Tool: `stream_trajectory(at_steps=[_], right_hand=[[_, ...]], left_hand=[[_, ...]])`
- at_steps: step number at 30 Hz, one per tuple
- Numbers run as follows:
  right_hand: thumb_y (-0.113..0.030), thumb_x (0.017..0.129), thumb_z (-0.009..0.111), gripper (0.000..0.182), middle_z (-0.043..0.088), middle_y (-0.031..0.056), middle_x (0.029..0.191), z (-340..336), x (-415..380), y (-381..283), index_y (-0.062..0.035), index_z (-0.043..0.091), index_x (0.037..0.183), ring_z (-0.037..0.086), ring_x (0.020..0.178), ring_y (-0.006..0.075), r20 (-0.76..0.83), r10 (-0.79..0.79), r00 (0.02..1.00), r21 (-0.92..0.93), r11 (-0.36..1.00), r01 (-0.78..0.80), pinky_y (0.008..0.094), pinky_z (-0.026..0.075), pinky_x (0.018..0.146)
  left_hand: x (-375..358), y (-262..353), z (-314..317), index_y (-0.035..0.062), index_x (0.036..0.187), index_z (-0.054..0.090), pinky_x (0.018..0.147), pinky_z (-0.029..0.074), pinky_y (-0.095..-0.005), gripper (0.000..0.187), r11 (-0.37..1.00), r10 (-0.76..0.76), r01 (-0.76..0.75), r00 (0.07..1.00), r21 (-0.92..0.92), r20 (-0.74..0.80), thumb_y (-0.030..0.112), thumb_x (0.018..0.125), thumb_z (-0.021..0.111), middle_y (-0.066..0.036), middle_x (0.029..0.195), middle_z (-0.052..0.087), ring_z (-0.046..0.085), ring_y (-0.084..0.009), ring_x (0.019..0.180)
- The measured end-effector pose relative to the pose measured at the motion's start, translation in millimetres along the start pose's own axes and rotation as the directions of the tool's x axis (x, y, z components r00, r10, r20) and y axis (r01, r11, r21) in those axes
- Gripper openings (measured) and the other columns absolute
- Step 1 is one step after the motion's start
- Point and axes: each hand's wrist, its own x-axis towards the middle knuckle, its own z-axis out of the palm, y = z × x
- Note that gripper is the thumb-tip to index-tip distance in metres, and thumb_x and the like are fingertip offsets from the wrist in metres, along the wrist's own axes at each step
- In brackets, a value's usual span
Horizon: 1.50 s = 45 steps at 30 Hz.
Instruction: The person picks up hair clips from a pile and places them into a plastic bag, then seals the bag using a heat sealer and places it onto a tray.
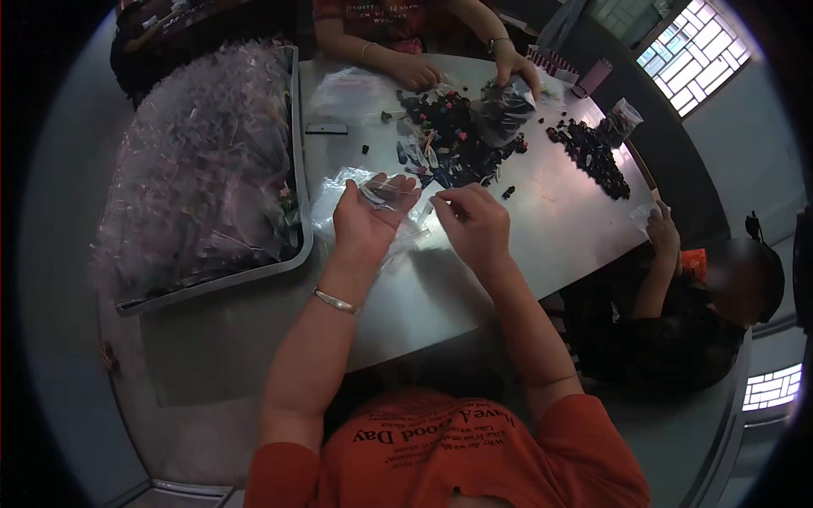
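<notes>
My left hand (366, 222) lies palm up over the metal table (474, 279), with a clear plastic bag (383, 190) resting across its fingers. A silver bracelet circles that wrist. My right hand (474, 222) is beside it, fingers pinched together near the bag's edge; whether anything small sits in the pinch is too fine to tell. A pile of small dark pieces (449, 140) with a few coloured ones lies just beyond both hands.
A metal tray (298, 169) heaped with filled clear bags stands at the left. Across the table another person's hands (508, 72) hold a bag of dark pieces. At the right a third person sits by a second dark pile (593, 152).
</notes>
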Motion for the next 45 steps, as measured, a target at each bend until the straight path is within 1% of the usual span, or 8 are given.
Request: stream_trajectory(at_steps=[4, 9, 16, 18, 25, 31, 36, 45], right_hand=[[-0.010, 0.076, 0.070, 0.019, 0.063, 0.0106, 0.086, -26, -1, 72, -0.0018, 0.067, 0.093, 0.061, 0.062, 0.0160, 0.036, 0.232, 0.972, -0.155, 0.962, -0.224, 0.0276, 0.049, 0.059], [-0.020, 0.076, 0.072, 0.039, 0.060, 0.0155, 0.101, -28, 23, 108, -0.0012, 0.063, 0.109, 0.065, 0.070, 0.0212, 0.097, 0.233, 0.968, -0.249, 0.947, -0.203, 0.0328, 0.052, 0.066], [-0.029, 0.075, 0.072, 0.045, 0.061, 0.0159, 0.103, -5, 48, 123, -0.0037, 0.063, 0.111, 0.063, 0.084, 0.0291, 0.052, 0.203, 0.978, -0.407, 0.898, -0.165, 0.0376, 0.050, 0.078], [-0.029, 0.074, 0.072, 0.043, 0.062, 0.0159, 0.104, -5, 53, 125, -0.0042, 0.064, 0.108, 0.063, 0.085, 0.0300, 0.171, 0.272, 0.947, -0.392, 0.901, -0.188, 0.0370, 0.050, 0.079], [-0.018, 0.070, 0.071, 0.033, 0.066, 0.0151, 0.089, -12, 62, 125, -0.0025, 0.064, 0.098, 0.065, 0.076, 0.0274, 0.219, 0.290, 0.932, -0.369, 0.908, -0.196, 0.0372, 0.051, 0.071], [-0.010, 0.072, 0.068, 0.031, 0.065, 0.0083, 0.080, -13, 61, 140, 0.0011, 0.062, 0.100, 0.063, 0.066, 0.0164, 0.269, 0.414, 0.870, 0.077, 0.891, -0.448, 0.0283, 0.051, 0.057], [-0.006, 0.078, 0.066, 0.021, 0.063, 0.0058, 0.075, -23, 50, 132, 0.0018, 0.062, 0.096, 0.060, 0.061, 0.0114, 0.366, 0.553, 0.748, 0.462, 0.590, -0.662, 0.0233, 0.049, 0.051], [-0.002, 0.078, 0.066, 0.016, 0.062, 0.0000, 0.073, -36, 31, 8, -0.0028, 0.064, 0.093, 0.057, 0.061, 0.0065, 0.527, 0.299, 0.796, 0.380, 0.754, -0.535, 0.0208, 0.046, 0.054]], left_hand=[[2, 1, -3, -0.0091, 0.107, 0.046, 0.098, 0.041, -0.0562, 0.054, 1.000, -0.001, 0.001, 1.000, -0.021, 0.023, 0.039, 0.100, 0.021, -0.029, 0.108, 0.053, 0.052, -0.0431, 0.107], [9, -2, -11, -0.0062, 0.102, 0.047, 0.094, 0.044, -0.0582, 0.054, 1.000, -0.011, 0.010, 0.998, 0.005, 0.057, 0.041, 0.100, 0.020, -0.030, 0.103, 0.055, 0.055, -0.0456, 0.102], [10, -2, -12, -0.0059, 0.105, 0.046, 0.092, 0.045, -0.0572, 0.054, 0.999, -0.007, 0.006, 0.999, 0.038, 0.036, 0.042, 0.100, 0.022, -0.030, 0.105, 0.055, 0.055, -0.0454, 0.102], [11, -2, -12, -0.0058, 0.106, 0.045, 0.092, 0.045, -0.0573, 0.053, 0.999, -0.015, 0.014, 0.999, 0.038, 0.030, 0.042, 0.100, 0.022, -0.030, 0.106, 0.054, 0.055, -0.0455, 0.102], [9, -3, -11, -0.0050, 0.108, 0.043, 0.092, 0.045, -0.0579, 0.052, 0.999, -0.024, 0.023, 0.999, 0.034, 0.035, 0.042, 0.100, 0.023, -0.031, 0.106, 0.054, 0.055, -0.0451, 0.103], [8, -2, -9, -0.0044, 0.107, 0.044, 0.093, 0.045, -0.0579, 0.051, 1.000, -0.018, 0.018, 1.000, 0.013, 0.025, 0.042, 0.100, 0.023, -0.029, 0.104, 0.055, 0.056, -0.0443, 0.101], [9, -4, -11, -0.0044, 0.106, 0.046, 0.092, 0.045, -0.0579, 0.052, 1.000, -0.025, 0.025, 0.999, 0.010, 0.038, 0.042, 0.100, 0.024, -0.028, 0.102, 0.057, 0.057, -0.0440, 0.100], [7, -5, -6, -0.0134, 0.115, 0.039, 0.098, 0.040, -0.0567, 0.060, 0.999, 0.012, -0.012, 1.000, -0.036, 0.001, 0.041, 0.100, 0.020, -0.031, 0.111, 0.051, 0.051, -0.0461, 0.108]])
